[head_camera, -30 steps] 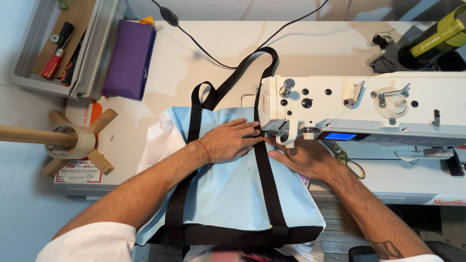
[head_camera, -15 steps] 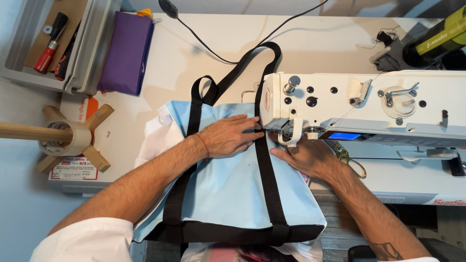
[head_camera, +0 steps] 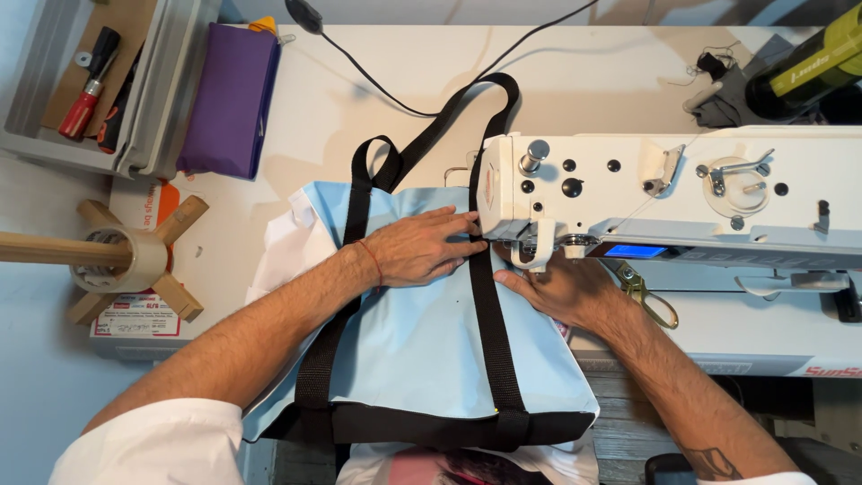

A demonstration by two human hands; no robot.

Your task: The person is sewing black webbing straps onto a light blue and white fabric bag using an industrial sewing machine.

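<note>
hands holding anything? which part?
No grip: left hand and right hand press flat on the light-blue fabric bag, either side of its black webbing strap, at the white sewing machine.

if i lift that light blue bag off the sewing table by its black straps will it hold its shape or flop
Probably flop: the light blue bag lies flat and creased under the left hand and right hand, like thin fabric. The black straps curve loosely past the sewing machine, so they likely bend freely. It looks light for its size, though the dark bottom band may stiffen that edge.
</note>
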